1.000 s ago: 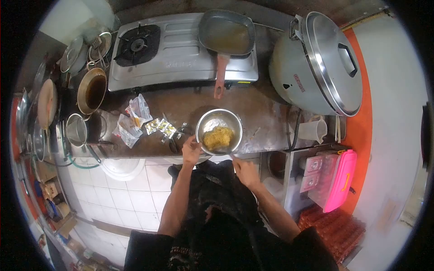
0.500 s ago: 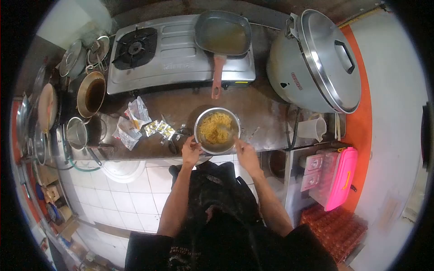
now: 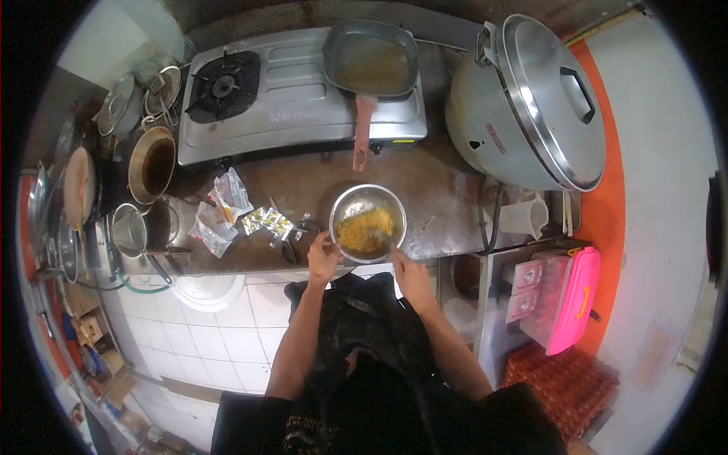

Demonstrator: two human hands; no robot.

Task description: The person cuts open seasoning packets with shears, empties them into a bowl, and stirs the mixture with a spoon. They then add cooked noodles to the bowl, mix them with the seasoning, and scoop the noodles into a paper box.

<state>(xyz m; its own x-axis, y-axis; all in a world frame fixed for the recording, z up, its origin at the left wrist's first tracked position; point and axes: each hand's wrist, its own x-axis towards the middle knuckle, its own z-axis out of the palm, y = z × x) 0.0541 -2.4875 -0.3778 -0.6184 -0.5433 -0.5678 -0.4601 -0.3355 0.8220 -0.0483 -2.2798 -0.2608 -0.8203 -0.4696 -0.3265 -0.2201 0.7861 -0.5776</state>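
Since the frame half a second earlier, the yellow noodles (image 3: 365, 229) have shifted toward the near side of the metal bowl (image 3: 355, 199), baring steel along its far wall, and the right grip (image 3: 410, 277) has drawn back slightly from the rim. The bowl stands at the front edge of the surface (image 3: 447, 220), directly before the person; whether its base rests fully on the surface cannot be told. The left grip (image 3: 324, 259) is closed on the bowl's near-left rim. The right grip is closed around a thin utensil (image 3: 390, 244), which enters the bowl over the near-right rim; its working end is blurred among the noodles. To the left of the bowl lie foil sachets (image 3: 267, 222), and beyond these two torn wrappers (image 3: 212, 227), crumpled and adjacent to each other. A strainer (image 3: 130, 229) is noted farther left, near a round pan (image 3: 155, 163) containing dark brown liquid. Behind the bowl is the stove (image 3: 299, 114); a square pan (image 3: 371, 64) sits on its right side, reddish handle pointing toward the person. A large lidded pot (image 3: 485, 129) occupies the right rear, with a white jug (image 3: 523, 220) in front of it.
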